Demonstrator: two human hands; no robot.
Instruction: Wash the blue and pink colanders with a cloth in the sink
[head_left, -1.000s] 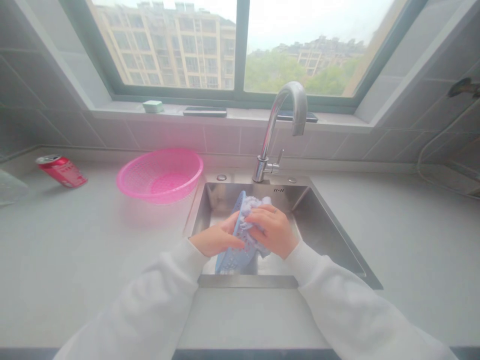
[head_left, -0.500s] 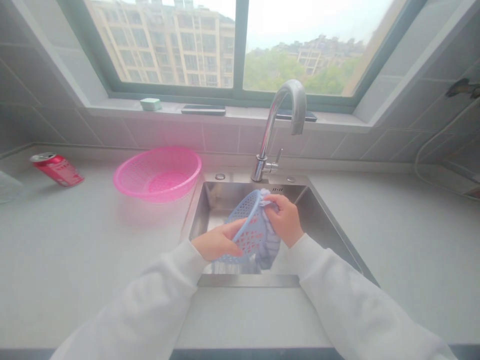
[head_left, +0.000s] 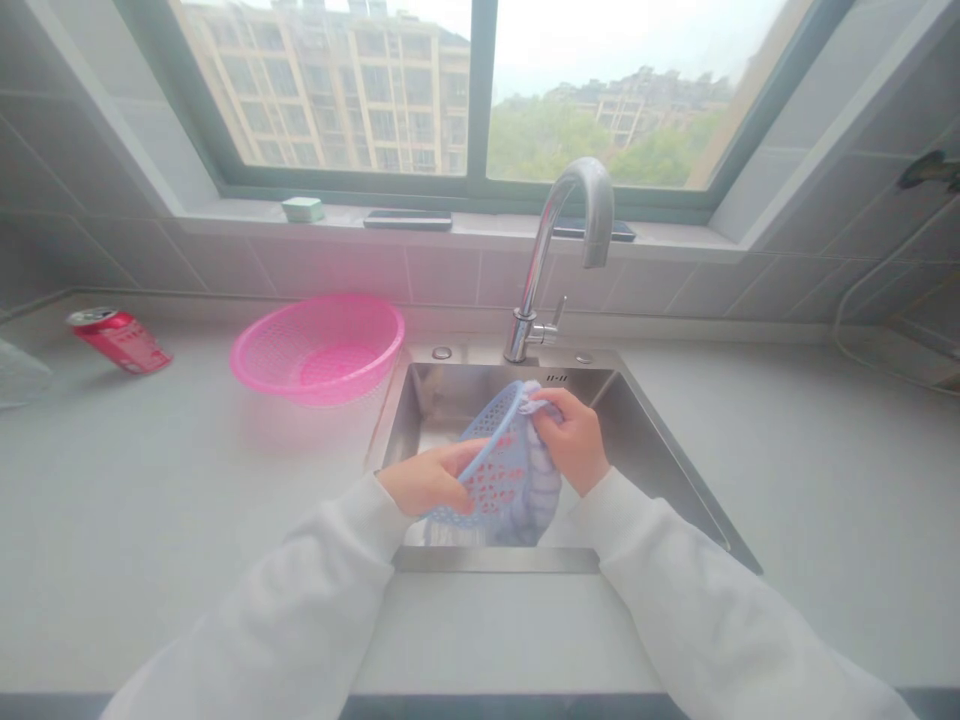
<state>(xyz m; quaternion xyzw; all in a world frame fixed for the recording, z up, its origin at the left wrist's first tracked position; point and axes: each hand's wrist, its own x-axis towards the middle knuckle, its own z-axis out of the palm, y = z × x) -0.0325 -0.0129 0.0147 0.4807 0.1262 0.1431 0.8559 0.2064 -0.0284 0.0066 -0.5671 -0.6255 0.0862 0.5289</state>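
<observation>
the step in hand looks to be wiping the blue basket (head_left: 517,465) with a cloth (head_left: 541,490). the basket is tipped on its side over the sink (head_left: 495,560), its open mouth facing left. the left grip (head_left: 427,482) is clasped on the basket, thumb outside; pinkish patches show through the holes, so the fingers seem to lie inside. the right grip (head_left: 574,440) is closed on the cloth at the top of the rim, and the rest of the cloth hangs against the outer wall. the next move would seem to call for a firm left grip and light pressure as the cloth is drawn along the rim, with care not to snag it in the holes.

counted: two hands, one cloth, two baskets, the blue one held and a pink basket (head_left: 322,390) on the bench (head_left: 187,490) left of the sink; one sink, one tap (head_left: 598,235), one red can (head_left: 124,342), one pale green block (head_left: 303,209) and two flat dark things (head_left: 409,220) on the windowsill (head_left: 495,232). one clear thing (head_left: 19,375) at the left edge is too cut off to name.
</observation>
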